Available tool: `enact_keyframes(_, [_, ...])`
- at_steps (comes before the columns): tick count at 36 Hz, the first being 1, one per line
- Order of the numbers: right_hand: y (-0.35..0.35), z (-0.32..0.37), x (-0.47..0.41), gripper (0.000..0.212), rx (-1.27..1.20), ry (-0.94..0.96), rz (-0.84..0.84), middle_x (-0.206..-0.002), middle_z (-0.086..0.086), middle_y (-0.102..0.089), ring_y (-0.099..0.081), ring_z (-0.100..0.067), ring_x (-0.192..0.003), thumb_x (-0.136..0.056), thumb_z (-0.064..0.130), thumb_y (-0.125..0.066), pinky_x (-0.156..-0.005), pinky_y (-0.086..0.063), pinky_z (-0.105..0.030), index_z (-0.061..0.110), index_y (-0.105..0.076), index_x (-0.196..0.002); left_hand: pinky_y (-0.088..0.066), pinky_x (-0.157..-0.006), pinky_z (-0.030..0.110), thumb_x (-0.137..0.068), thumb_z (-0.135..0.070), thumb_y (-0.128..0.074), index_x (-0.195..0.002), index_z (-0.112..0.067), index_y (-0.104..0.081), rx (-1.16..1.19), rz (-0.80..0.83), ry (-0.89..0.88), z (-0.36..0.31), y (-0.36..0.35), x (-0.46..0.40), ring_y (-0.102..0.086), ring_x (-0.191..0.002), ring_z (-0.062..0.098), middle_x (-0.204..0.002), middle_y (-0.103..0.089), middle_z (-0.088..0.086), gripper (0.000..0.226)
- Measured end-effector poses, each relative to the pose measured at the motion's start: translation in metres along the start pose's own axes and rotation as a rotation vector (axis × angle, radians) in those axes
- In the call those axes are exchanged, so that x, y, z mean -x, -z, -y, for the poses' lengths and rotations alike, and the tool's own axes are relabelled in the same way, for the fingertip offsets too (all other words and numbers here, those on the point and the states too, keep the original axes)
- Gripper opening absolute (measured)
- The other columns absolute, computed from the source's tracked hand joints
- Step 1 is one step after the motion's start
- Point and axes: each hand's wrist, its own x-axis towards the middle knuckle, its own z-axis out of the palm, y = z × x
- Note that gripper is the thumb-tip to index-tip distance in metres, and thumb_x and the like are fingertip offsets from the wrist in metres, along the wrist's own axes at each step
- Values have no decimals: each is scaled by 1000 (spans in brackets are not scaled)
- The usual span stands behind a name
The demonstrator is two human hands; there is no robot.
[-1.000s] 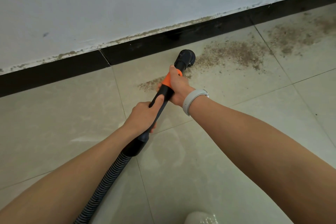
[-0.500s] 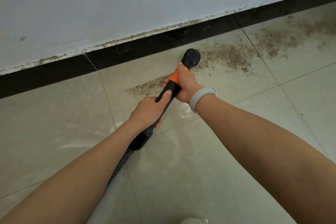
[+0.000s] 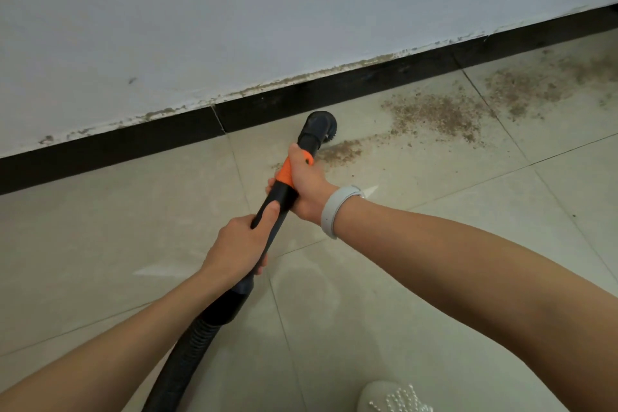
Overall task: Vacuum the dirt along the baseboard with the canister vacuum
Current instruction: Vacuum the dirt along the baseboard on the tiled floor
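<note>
Over the last second the round brush nozzle (image 3: 317,125) had moved along the floor (image 3: 100,227) from the middle of the dirt streak toward its near-left part, staying just beside the black baseboard (image 3: 133,144). The thin trail of dirt that lay left of the nozzle one second before was almost gone; only a small patch of dirt (image 3: 341,150) remained, touching the nozzle on its right side. I judge that this stroke had cleaned the left end of the streak.

The left hand (image 3: 239,247) was wrapped around the dark wand (image 3: 274,207), thumb lying along the top. The right hand (image 3: 306,184) gripped the wand farther along, at the orange collar (image 3: 286,174), with a pale wristband (image 3: 334,211) on the wrist. The ribbed hose (image 3: 187,354) ran back toward the near left.

A larger spread of dirt (image 3: 434,114) lay farther right along the baseboard, and a further patch (image 3: 521,90) beyond it, so most of the work seemed not done. The next strokes probably needed to go right.
</note>
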Motion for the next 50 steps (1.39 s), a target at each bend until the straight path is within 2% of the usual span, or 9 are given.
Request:
enact_keyframes(7, [-39,-41,12,41,81,-47,66,-85,-12,-51,-58,-23,-60,-96,40,-53,-59,-55,-37,14,-39,-124,-48,-51,29,-95,-56,-38,-73,-7,-54,48,-56,55,39,29,29,-56,-42,20,-51,-61,10,57])
enact_keyframes(9, [-50,-52,15,42,104,-61,70,-88,-12,-52,-58,-22,-61,-96,41,-53,-59,-55,-37,14,-39,-124,-46,-50,27,-96,-55,-37,-72,-7,-53,44,-68,60,48,37,35,-56,-42,20,-51,-61,10,56])
enact_keyframes(14, [-59,-70,17,40,129,-91,58,-79,-11,-52,-58,-23,-57,-96,40,-53,-58,-55,-38,11,-40,-120,-46,-48,26,-97,-54,-38,-71,-6,-53,61,-51,111,64,43,45,-56,-41,22,-50,-60,10,57])
enact_keyframes(21, [-55,-82,17,44,141,-143,58,-84,-12,-51,-58,-23,-59,-96,41,-54,-52,-53,-35,11,-40,-124,-42,-43,24,-95,-55,-39,-72,-6,-51,113,-36,159,71,34,54,-53,-39,20,-49,-57,10,55])
enact_keyframes(25, [-48,-80,15,42,127,-119,39,-82,-12,-52,-57,-23,-58,-96,41,-54,-54,-54,-36,12,-40,-123,-42,-40,22,-97,-55,-38,-72,-7,-49,95,-10,149,67,30,50,-53,-37,17,-49,-57,9,55])
enact_keyframes(34, [-24,-65,8,37,103,-68,-14,-78,-11,-50,-57,-23,-58,-97,40,-52,-58,-55,-38,10,-41,-116,-45,-48,26,-96,-56,-38,-71,-8,-47,64,49,113,52,15,36,-54,-41,22,-50,-58,9,55])
enact_keyframes(50, [14,-19,-7,36,59,-29,-54,-78,-11,-51,-57,-23,-62,-97,40,-52,-58,-53,-39,8,-42,-109,-47,-51,28,-95,-59,-39,-72,-9,-50,43,93,84,12,-14,3,-55,-42,23,-52,-60,10,56])
